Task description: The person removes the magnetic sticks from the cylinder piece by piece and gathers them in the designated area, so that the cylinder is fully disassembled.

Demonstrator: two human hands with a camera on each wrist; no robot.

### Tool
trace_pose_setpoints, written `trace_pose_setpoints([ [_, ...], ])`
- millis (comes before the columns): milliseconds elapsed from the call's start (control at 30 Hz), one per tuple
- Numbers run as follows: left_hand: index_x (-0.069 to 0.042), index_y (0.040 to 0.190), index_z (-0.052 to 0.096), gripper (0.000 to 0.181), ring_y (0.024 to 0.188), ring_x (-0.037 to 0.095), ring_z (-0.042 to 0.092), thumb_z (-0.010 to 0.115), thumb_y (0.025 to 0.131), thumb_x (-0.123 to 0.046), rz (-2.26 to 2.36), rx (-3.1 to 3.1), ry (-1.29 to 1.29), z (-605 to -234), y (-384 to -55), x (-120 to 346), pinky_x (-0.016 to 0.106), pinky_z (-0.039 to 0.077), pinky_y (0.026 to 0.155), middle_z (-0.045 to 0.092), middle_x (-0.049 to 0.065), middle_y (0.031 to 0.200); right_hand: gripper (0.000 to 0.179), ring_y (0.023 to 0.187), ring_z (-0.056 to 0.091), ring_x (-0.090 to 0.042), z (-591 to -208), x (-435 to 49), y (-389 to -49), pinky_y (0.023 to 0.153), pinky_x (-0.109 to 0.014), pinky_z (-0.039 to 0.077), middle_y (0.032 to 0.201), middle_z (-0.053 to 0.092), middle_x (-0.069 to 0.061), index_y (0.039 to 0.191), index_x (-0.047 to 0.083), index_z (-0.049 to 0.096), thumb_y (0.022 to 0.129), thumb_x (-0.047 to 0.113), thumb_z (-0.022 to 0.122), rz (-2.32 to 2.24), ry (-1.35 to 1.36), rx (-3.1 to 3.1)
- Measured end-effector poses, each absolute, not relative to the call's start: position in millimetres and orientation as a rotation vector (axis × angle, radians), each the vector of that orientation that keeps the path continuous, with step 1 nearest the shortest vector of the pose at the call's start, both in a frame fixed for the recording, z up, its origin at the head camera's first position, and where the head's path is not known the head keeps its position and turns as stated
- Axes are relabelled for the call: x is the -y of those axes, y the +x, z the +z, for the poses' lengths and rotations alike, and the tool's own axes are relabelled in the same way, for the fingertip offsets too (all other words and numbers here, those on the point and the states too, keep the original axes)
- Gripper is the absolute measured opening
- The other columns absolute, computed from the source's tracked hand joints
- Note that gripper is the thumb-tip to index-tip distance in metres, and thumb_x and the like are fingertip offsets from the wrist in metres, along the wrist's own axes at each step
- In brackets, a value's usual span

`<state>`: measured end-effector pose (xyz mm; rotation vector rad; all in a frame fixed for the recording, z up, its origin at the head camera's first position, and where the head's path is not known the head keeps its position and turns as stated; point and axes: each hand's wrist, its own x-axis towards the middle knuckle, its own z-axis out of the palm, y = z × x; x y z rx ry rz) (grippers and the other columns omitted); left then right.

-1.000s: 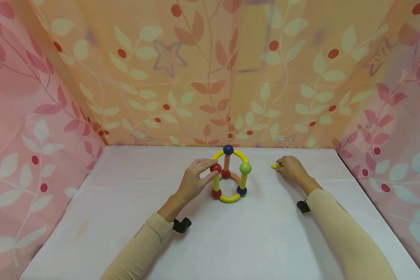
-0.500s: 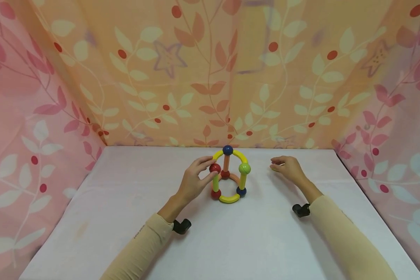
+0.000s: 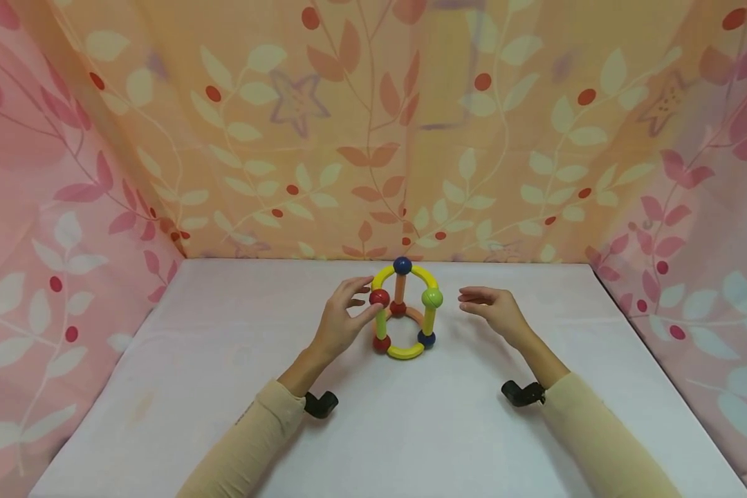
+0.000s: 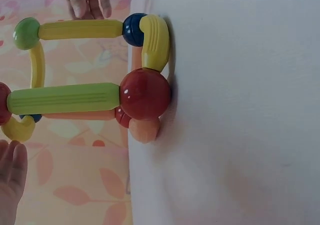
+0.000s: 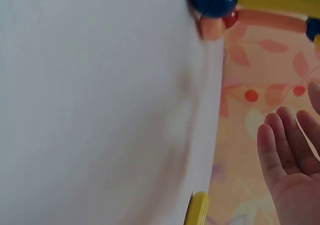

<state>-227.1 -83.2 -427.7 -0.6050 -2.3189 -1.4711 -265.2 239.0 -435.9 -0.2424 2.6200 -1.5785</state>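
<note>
A ball-and-rod toy frame [image 3: 404,351] stands upright on the table, with coloured balls joined by straight and curved rods. My left hand [image 3: 339,321] is at its left side, fingers spread loosely and thumb overlapping the top red ball [image 3: 379,297]. In the left wrist view, its fingertips [image 4: 18,155] are right by a yellow curved rod [image 4: 20,130]. My right hand [image 3: 494,311] is held apart to the right of the light green ball [image 3: 432,298], fingers extended and holding nothing. The right wrist view shows a loose yellow piece [image 5: 197,209] on the table.
The table [image 3: 411,429] has a pale cloth. Patterned orange fabric [image 3: 373,138] hangs at the back, and pink fabric hangs at both sides. A black wrist camera [image 3: 321,404] sits at the left cuff, another black camera [image 3: 523,393] at the right.
My right hand has let go of the yellow piece, its fingers have straightened, and it has moved left toward the toy frame. The left hand's fingers have drawn back slightly from the red ball.
</note>
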Motion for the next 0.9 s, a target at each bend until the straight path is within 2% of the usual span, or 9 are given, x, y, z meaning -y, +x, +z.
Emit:
trace_pose_setpoints([
  [100,-0.012,0.139,0.051,0.058,0.116,0.029,0.060,0.074,0.087,-0.025,-1.548,2.353,-0.553,-428.8,-225.7,84.0,0.045,0.054,0.094,0.056,0.010,0.131,0.051,0.098,0.065,-0.004,-433.4,-230.2,-257.6,0.085,-0.016,0.050,0.123,0.065,-0.022,0.132,0.002,0.059,0.088,0.024,0.073,-1.618,-0.290,-2.552],
  [233,-0.011,0.142,0.047,0.065,0.118,0.024,0.058,0.076,0.085,-0.023,-1.656,2.425,-0.484,-432.2,-225.1,84.5,0.040,0.054,0.095,0.056,0.009,0.132,0.053,0.111,0.064,-0.021,-433.0,-219.4,-250.9,0.089,-0.022,0.053,0.128,0.062,-0.023,0.133,0.004,0.058,0.088,0.027,0.073,-1.629,-0.328,-2.474],
  [333,-0.008,0.143,0.046,0.067,0.119,0.025,0.057,0.077,0.084,-0.019,-1.772,2.468,-0.443,-437.3,-225.3,83.9,0.039,0.053,0.096,0.056,0.010,0.133,0.050,0.118,0.061,-0.031,-436.3,-212.6,-247.6,0.092,-0.025,0.053,0.128,0.063,-0.020,0.132,0.003,0.058,0.088,0.023,0.072,-1.637,-0.357,-2.439],
  [600,-0.005,0.133,0.057,0.050,0.120,0.029,0.058,0.073,0.088,-0.022,-1.904,2.588,-0.334,-449.4,-226.2,81.3,0.044,0.050,0.100,0.064,0.012,0.125,0.046,0.114,0.062,-0.034,-447.3,-194.5,-241.1,0.089,-0.021,0.054,0.124,0.063,-0.024,0.129,-0.005,0.058,0.089,0.015,0.070,-1.695,-0.445,-2.366],
  [900,-0.003,0.122,0.065,0.034,0.112,0.029,0.064,0.069,0.090,-0.016,-1.815,2.677,-0.388,-457.2,-225.8,79.3,0.041,0.053,0.097,0.070,0.013,0.116,0.040,0.106,0.065,-0.030,-452.1,-181.2,-240.3,0.089,-0.030,0.056,0.119,0.067,-0.023,0.124,-0.007,0.061,0.089,0.010,0.070,-1.658,-0.455,-2.446],
])
